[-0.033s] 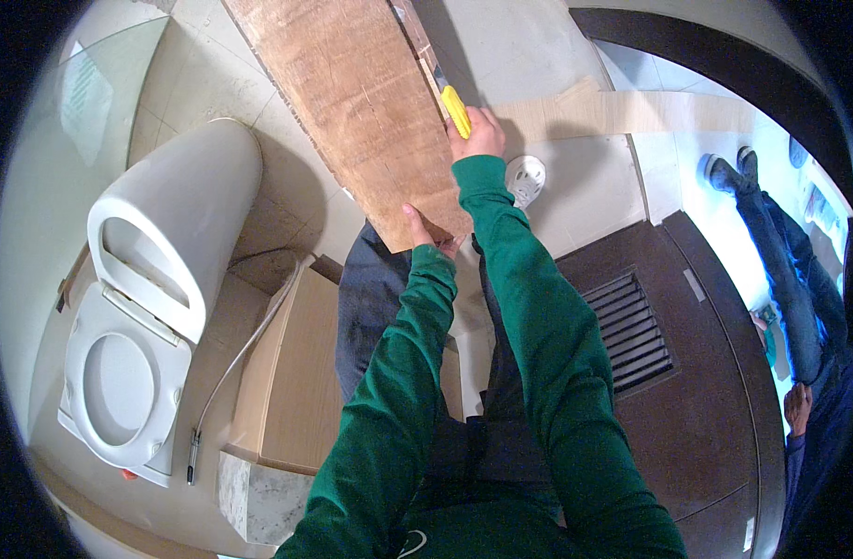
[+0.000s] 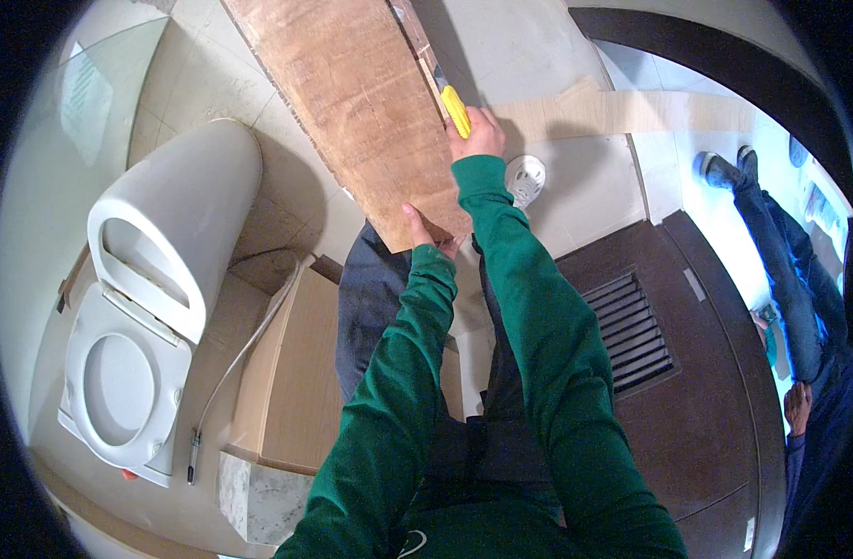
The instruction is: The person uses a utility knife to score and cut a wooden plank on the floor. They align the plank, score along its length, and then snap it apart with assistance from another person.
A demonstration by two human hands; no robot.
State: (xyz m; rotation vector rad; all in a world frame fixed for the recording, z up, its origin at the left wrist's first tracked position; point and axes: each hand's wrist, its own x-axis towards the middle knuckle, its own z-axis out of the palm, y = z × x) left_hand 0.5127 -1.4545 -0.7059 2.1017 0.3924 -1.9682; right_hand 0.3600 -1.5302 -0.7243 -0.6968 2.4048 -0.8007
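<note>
A long brown wooden board [image 2: 352,102] stretches from my body toward the top of the view. Its near end is gripped by my left hand [image 2: 430,233], thumb on the upper face and the other fingers mostly hidden beneath. My right hand [image 2: 477,136] is closed around a yellow utility knife [image 2: 455,112] at the board's right edge. The blade points away from me, beside a thin strip [image 2: 428,70] along that edge. Whether the blade touches the wood I cannot tell.
On the left is a white toilet [image 2: 119,391] with a hose [image 2: 235,368] and a light wooden cabinet [image 2: 291,363] beside it. A dark door with a vent grille [image 2: 628,326] is at right. A pale plank [image 2: 622,113] lies beyond; another person [image 2: 771,252] is at far right.
</note>
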